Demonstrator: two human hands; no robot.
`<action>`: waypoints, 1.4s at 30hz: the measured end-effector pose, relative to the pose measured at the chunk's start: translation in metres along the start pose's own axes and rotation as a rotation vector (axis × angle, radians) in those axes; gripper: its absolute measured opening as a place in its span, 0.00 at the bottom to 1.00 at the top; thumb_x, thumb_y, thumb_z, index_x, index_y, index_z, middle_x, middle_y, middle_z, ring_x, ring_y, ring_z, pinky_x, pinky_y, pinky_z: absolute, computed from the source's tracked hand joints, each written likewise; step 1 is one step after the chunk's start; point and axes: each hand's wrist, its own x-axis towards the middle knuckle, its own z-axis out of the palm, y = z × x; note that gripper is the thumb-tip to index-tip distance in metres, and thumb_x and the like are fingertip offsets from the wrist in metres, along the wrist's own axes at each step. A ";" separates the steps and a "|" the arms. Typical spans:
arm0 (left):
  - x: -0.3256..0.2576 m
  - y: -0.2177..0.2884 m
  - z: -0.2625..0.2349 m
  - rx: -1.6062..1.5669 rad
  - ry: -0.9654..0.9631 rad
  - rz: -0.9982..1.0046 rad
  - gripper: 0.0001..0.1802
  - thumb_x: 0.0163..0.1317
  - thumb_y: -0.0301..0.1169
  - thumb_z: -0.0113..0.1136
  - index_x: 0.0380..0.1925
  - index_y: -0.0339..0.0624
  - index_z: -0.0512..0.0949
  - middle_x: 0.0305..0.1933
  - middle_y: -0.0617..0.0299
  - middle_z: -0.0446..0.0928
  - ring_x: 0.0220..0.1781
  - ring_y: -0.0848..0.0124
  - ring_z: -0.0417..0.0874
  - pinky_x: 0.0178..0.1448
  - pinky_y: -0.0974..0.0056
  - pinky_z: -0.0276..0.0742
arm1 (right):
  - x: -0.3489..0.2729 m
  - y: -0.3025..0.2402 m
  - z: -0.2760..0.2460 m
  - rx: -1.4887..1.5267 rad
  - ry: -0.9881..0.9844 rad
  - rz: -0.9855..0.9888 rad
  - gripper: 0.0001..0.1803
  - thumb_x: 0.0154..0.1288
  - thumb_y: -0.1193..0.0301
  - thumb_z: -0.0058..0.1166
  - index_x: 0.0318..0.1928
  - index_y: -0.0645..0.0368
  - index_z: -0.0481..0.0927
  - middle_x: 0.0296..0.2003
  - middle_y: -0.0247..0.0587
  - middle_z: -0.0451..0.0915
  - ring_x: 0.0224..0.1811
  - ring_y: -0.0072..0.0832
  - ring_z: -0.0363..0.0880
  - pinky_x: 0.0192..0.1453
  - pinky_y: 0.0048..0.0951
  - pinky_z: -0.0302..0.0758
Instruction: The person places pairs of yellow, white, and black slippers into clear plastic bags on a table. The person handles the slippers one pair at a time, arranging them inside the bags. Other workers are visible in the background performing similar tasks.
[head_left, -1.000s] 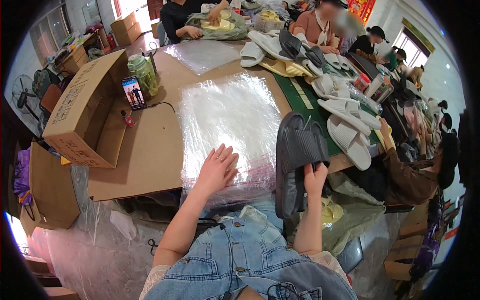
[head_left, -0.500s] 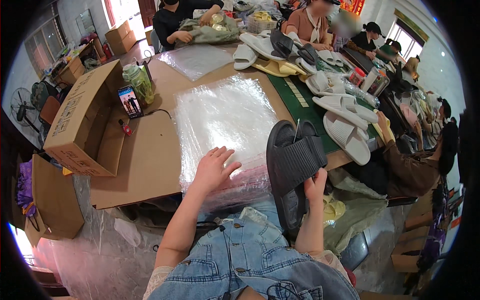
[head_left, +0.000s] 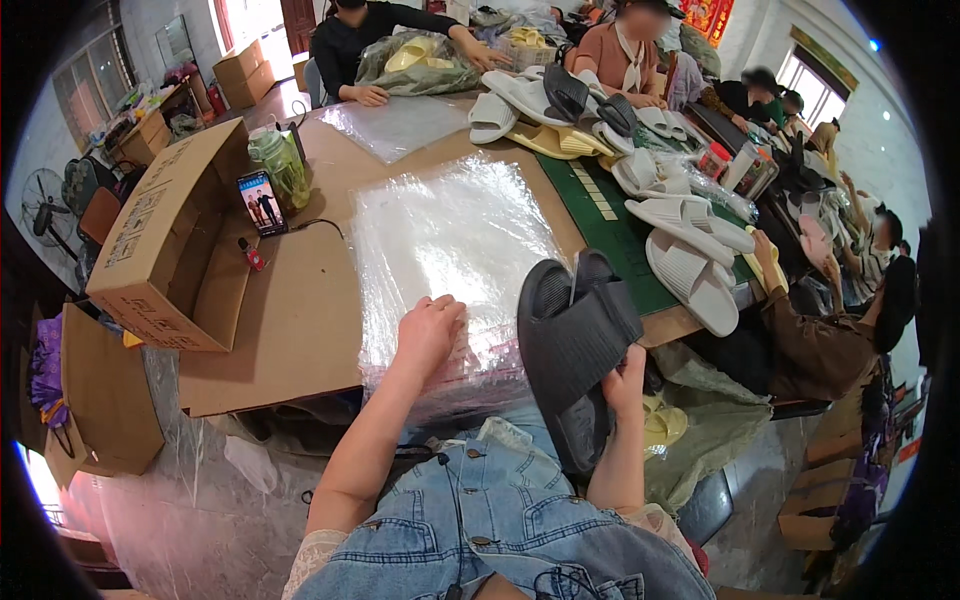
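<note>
My right hand (head_left: 624, 381) grips a pair of dark grey ribbed slide slippers (head_left: 580, 345) by the side. They are pressed together and tilted, toes up, over the table's front edge. To their left lies a thick stack of clear plastic bags (head_left: 450, 225), shiny and with pink along its near edge. Toward the front of that stack, my left hand (head_left: 432, 330) rests with its fingers drawn in on the top plastic bag; the fingertips are partly hidden.
An open cardboard box (head_left: 165, 245) stands at left, beside a phone (head_left: 262, 205) and a green-filled jar (head_left: 275, 165). White slippers (head_left: 690, 280) and other pairs line a green mat (head_left: 655, 328) at right. Co-workers sit at the far side and right. More clear film (head_left: 395, 125) lies farther back.
My left hand's spread fingers have drawn together on the top bag. The slippers in my right hand have shifted slightly left and down. A co-worker across the table has reached rightward.
</note>
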 end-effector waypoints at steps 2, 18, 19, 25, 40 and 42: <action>0.004 0.001 -0.005 -0.110 0.035 -0.037 0.12 0.61 0.34 0.66 0.45 0.51 0.86 0.52 0.64 0.84 0.50 0.57 0.83 0.51 0.55 0.82 | -0.005 -0.004 0.005 0.011 -0.032 -0.085 0.15 0.55 0.72 0.60 0.41 0.69 0.83 0.37 0.56 0.85 0.39 0.50 0.85 0.44 0.38 0.77; 0.020 -0.008 -0.038 -0.487 0.212 -0.153 0.08 0.61 0.35 0.69 0.37 0.46 0.90 0.31 0.58 0.80 0.32 0.63 0.82 0.39 0.59 0.77 | 0.021 -0.019 0.033 -0.466 -0.540 -0.148 0.20 0.54 0.59 0.65 0.24 0.67 0.78 0.23 0.56 0.78 0.31 0.56 0.80 0.38 0.52 0.75; 0.022 -0.010 -0.038 -0.505 0.232 -0.103 0.08 0.60 0.31 0.70 0.38 0.45 0.90 0.28 0.59 0.79 0.27 0.67 0.78 0.34 0.63 0.74 | 0.022 -0.018 0.033 -0.489 -0.519 -0.152 0.22 0.56 0.58 0.65 0.23 0.67 0.79 0.24 0.57 0.79 0.31 0.56 0.80 0.38 0.52 0.75; 0.017 0.017 -0.051 -0.503 0.228 0.136 0.08 0.60 0.30 0.70 0.39 0.45 0.89 0.30 0.59 0.78 0.29 0.65 0.79 0.35 0.62 0.75 | 0.025 -0.019 0.039 -0.553 -0.509 -0.127 0.24 0.59 0.56 0.63 0.21 0.67 0.77 0.23 0.59 0.79 0.30 0.56 0.81 0.36 0.51 0.76; -0.008 0.023 -0.064 -0.645 0.189 0.168 0.09 0.60 0.24 0.68 0.41 0.46 0.89 0.32 0.61 0.77 0.31 0.66 0.79 0.36 0.64 0.74 | 0.061 0.006 0.146 -0.486 -0.233 -0.020 0.21 0.62 0.57 0.62 0.28 0.65 0.79 0.26 0.60 0.82 0.32 0.57 0.83 0.39 0.53 0.79; -0.013 0.014 -0.064 -0.486 0.283 0.126 0.08 0.60 0.27 0.69 0.39 0.47 0.89 0.33 0.60 0.78 0.32 0.63 0.81 0.36 0.62 0.76 | 0.058 0.002 0.147 -0.508 -0.148 0.039 0.21 0.62 0.57 0.62 0.29 0.66 0.79 0.26 0.60 0.82 0.31 0.57 0.83 0.40 0.53 0.79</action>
